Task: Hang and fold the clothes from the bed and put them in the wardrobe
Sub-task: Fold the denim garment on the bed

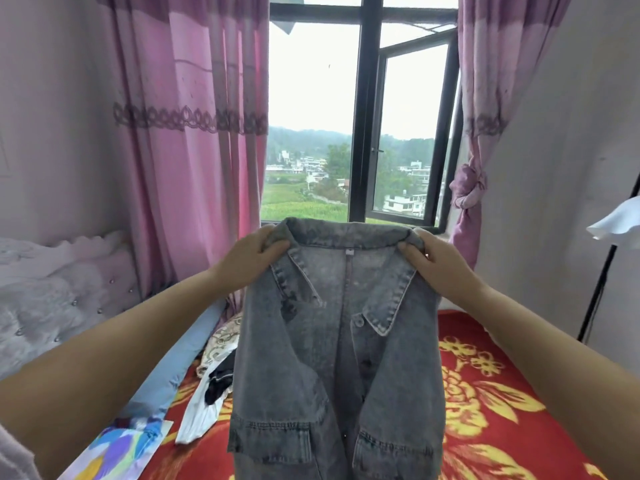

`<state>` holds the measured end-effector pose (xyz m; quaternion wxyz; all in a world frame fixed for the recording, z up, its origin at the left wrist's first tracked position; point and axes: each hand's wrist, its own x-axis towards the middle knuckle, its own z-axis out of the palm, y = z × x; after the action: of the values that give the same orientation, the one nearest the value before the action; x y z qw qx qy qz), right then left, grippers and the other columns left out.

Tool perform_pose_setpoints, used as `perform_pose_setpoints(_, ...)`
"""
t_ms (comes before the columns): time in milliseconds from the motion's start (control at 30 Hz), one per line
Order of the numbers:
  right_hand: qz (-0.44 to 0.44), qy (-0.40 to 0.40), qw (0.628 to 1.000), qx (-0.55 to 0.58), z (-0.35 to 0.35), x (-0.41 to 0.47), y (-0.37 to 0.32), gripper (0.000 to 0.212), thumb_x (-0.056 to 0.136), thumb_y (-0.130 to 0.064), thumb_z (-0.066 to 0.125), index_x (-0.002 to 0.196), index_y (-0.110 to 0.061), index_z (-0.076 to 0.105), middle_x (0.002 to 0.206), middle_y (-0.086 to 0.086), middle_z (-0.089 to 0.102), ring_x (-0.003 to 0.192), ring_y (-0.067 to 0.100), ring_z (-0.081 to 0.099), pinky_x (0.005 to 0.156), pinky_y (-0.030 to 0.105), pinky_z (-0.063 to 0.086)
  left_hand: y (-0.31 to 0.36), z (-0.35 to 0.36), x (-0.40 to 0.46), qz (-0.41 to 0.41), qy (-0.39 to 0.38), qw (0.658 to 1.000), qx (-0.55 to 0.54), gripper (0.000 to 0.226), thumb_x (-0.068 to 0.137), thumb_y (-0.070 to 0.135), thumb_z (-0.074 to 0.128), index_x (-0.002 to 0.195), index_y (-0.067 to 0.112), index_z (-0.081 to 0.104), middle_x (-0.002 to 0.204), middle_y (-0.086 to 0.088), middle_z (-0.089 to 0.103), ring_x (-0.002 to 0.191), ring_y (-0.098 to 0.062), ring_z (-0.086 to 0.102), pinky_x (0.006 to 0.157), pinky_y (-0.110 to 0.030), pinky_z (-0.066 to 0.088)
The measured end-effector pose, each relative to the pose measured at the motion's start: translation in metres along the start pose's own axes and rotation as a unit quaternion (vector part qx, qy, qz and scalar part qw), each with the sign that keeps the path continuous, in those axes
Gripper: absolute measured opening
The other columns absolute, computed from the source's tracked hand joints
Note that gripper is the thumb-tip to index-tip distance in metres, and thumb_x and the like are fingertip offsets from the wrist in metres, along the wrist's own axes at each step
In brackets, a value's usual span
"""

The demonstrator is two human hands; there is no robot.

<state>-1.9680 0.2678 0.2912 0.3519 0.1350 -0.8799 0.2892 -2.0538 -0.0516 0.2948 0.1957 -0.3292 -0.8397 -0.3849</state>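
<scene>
The person stands at the bed with both arms stretched out, holding up a grey denim jacket (337, 344) between them. The left hand (251, 259) grips the left end of the collar, its thumb folded over the top edge and the fingers tucked behind the cloth; the right hand (434, 261) grips the other end of the collar the same way, thumb on the near side. The jacket hangs straight down from the two hands with its open front facing the person, lapels folded out, a small label (350, 252) showing just below the collar midway between the hands, and two flap pockets low down. Beneath and beyond the hanging jacket lies the bed's red blanket (491, 403) with yellow flowers, spreading out under the right forearm. Under the left forearm, a small heap of clothes (213, 379) in white, black and a pale pattern lies on the blanket, beside a light blue cloth (176, 362). Past the hands, straight ahead, is a dark-framed window (363, 109) with one pane swung open, and pink curtains (194, 133) hang on both sides, the one beyond the right hand tied in a knot.
</scene>
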Motion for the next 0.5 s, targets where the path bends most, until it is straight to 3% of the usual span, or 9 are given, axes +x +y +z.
perform_pose_setpoints(100, -0.071, -0.064, 0.993, -0.062, -0.002, 0.003, -0.003, 0.029, 0.087, -0.043, 0.063, 0.075, -0.021, 0.048, 0.066, -0.003, 0.055, 0.058, 0.012, 0.05, 0.058, 0.028, 0.041, -0.008, -0.005, -0.003, 0.043, 0.001, 0.995, 0.094, 0.025, 0.094, 0.034, 0.057, 0.094, 0.009, 0.06, 0.078, -0.004, 0.064, 0.069, -0.016, 0.059, 0.063, -0.03, 0.042)
perform_pose_setpoints(167, -0.064, -0.113, 0.986, -0.102, -0.001, 0.007, -0.006, 0.031, 0.079, -0.052, 0.064, 0.077, -0.025, 0.05, 0.065, -0.01, 0.055, 0.057, 0.005, 0.05, 0.056, 0.016, 0.038, -0.014, -0.005, -0.003, 0.071, 0.0, 0.987, 0.147, 0.032, 0.092, 0.038, 0.058, 0.08, 0.009, 0.058, 0.068, 0.003, 0.058, 0.059, -0.009, 0.053, 0.057, -0.027, 0.036)
perform_pose_setpoints(233, -0.023, -0.166, 0.979, -0.115, 0.0, 0.013, -0.006, 0.035, 0.079, -0.051, 0.069, 0.076, -0.018, 0.056, 0.067, -0.009, 0.058, 0.06, 0.008, 0.053, 0.058, 0.013, 0.04, -0.02, -0.007, -0.002, 0.072, 0.019, 0.983, 0.17, 0.038, 0.091, 0.041, 0.059, 0.07, 0.01, 0.056, 0.068, 0.004, 0.054, 0.058, -0.009, 0.05, 0.055, -0.026, 0.034)
perform_pose_setpoints(300, 0.036, -0.231, 0.967, -0.099, -0.001, 0.017, -0.002, 0.041, 0.08, -0.048, 0.07, 0.075, -0.008, 0.062, 0.07, 0.002, 0.064, 0.064, 0.014, 0.057, 0.064, 0.022, 0.046, -0.026, -0.008, -0.002, 0.037, 0.02, 0.988, 0.146, 0.039, 0.09, 0.043, 0.06, 0.068, 0.012, 0.058, 0.067, 0.003, 0.057, 0.061, -0.013, 0.053, 0.057, -0.027, 0.038)
perform_pose_setpoints(367, 0.064, -0.269, 0.957, -0.084, -0.002, 0.017, 0.0, 0.036, 0.08, -0.046, 0.07, 0.07, -0.011, 0.065, 0.073, 0.005, 0.069, 0.067, 0.014, 0.06, 0.069, 0.029, 0.05, -0.027, -0.01, -0.004, -0.02, -0.019, 0.995, 0.091, 0.038, 0.091, 0.045, 0.059, 0.078, 0.01, 0.066, 0.074, -0.003, 0.066, 0.07, -0.019, 0.062, 0.067, -0.03, 0.046)
perform_pose_setpoints(433, 0.057, -0.26, 0.96, -0.09, -0.001, 0.018, 0.0, 0.038, 0.082, -0.045, 0.069, 0.066, -0.011, 0.063, 0.071, 0.003, 0.066, 0.064, 0.013, 0.058, 0.067, 0.028, 0.048, -0.024, -0.01, -0.006, -0.067, -0.056, 0.996, 0.031, 0.041, 0.089, 0.048, 0.058, 0.088, 0.008, 0.07, 0.081, -0.004, 0.071, 0.076, -0.019, 0.067, 0.07, -0.027, 0.052)
perform_pose_setpoints(500, 0.031, -0.222, 0.97, -0.094, 0.002, 0.02, -0.002, 0.044, 0.085, -0.043, 0.066, 0.068, -0.003, 0.06, 0.068, 0.004, 0.062, 0.061, 0.014, 0.054, 0.061, 0.021, 0.042, -0.016, -0.007, -0.009, -0.134, -0.073, 0.986, -0.073, 0.044, 0.084, 0.053, 0.056, 0.097, 0.013, 0.069, 0.085, -0.003, 0.072, 0.074, -0.016, 0.069, 0.063, -0.021, 0.054)
